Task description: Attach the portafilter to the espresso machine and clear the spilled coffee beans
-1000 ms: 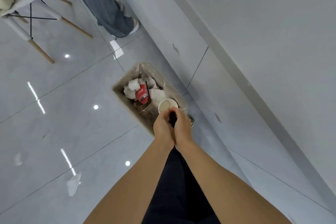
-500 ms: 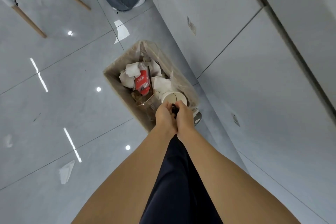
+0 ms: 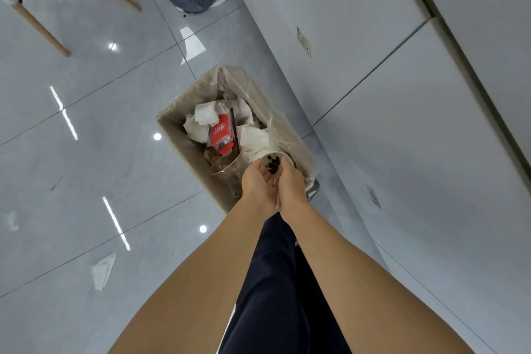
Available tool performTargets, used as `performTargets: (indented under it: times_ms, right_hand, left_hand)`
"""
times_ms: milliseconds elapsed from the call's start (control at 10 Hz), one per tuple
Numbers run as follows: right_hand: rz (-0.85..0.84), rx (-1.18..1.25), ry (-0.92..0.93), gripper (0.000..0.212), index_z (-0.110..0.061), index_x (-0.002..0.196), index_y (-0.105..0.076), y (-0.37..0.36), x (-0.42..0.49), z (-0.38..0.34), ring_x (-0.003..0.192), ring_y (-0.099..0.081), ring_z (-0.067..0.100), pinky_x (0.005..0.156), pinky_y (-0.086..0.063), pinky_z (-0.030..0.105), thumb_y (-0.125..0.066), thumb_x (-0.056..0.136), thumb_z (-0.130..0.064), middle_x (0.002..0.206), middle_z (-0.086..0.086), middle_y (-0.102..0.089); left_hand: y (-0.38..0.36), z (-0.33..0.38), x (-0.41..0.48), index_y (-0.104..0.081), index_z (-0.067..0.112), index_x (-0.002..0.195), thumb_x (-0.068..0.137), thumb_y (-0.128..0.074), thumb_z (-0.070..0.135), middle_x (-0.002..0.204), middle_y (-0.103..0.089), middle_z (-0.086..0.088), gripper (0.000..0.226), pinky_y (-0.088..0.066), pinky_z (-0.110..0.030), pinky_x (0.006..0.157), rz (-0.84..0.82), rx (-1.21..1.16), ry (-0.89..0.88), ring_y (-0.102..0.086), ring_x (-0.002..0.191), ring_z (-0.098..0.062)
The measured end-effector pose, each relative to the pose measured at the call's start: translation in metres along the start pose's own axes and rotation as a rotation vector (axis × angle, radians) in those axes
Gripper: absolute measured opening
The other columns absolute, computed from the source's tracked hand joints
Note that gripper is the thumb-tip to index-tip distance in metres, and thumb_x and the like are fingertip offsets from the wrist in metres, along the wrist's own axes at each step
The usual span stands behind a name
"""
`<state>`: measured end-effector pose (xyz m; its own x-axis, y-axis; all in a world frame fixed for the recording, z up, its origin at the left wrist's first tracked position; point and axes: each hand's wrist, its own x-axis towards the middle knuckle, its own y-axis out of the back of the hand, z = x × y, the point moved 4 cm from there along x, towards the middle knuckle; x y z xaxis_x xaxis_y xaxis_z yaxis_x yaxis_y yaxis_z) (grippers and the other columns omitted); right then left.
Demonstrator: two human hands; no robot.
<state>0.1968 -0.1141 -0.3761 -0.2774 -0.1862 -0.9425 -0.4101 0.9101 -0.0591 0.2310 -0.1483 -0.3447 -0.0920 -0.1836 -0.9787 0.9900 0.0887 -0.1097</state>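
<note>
Dark beans (image 3: 272, 165) sit in a small loose cluster between left hand (image 3: 258, 184) and right hand (image 3: 291, 184), above the bin (image 3: 172, 131)

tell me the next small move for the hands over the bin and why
Probably part the left hand and right hand and tip them forward, letting the coffee beans fall into the bin. The hands are cupped side by side right above its open top, with the beans lying loose between them.
</note>
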Motion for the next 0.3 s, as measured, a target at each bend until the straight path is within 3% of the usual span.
performTargets:
  times_ms: [100,200,300]
  right_hand:
    - [-0.018,-0.055,0.018,0.029,-0.026,0.072,-0.055,0.004,-0.005,-0.007,0.069,-0.053,0.004,0.060,-0.041,0.020,-0.041,0.095,-0.035,0.075,-0.008,-0.056]
    - [-0.050,-0.111,0.012,0.035,-0.014,0.109,-0.059,0.006,-0.009,-0.011,0.074,-0.054,0.007,0.072,-0.043,0.024,-0.036,0.097,-0.036,0.079,-0.006,-0.057]
    - [-0.071,-0.228,0.082,0.045,-0.005,0.129,-0.046,0.004,-0.028,-0.027,0.107,-0.055,0.024,0.094,-0.041,0.036,-0.032,0.098,-0.036,0.115,0.011,-0.060]
  left_hand:
    - [-0.003,0.002,-0.006,-0.037,0.000,0.134,0.096,-0.033,0.029,0.140,-0.044,-0.016,0.048,-0.040,-0.033,0.087,0.001,0.007,0.002,-0.053,0.114,-0.027]
    - [-0.006,0.003,-0.012,-0.032,0.001,0.137,0.096,-0.033,0.028,0.144,-0.038,-0.017,0.049,-0.038,-0.035,0.095,0.004,0.054,-0.021,-0.045,0.126,-0.028]
    - [-0.011,0.007,-0.023,-0.030,0.003,0.139,0.096,-0.035,0.026,0.148,-0.034,-0.015,0.049,-0.032,-0.038,0.110,0.022,0.147,-0.068,-0.037,0.133,-0.027]
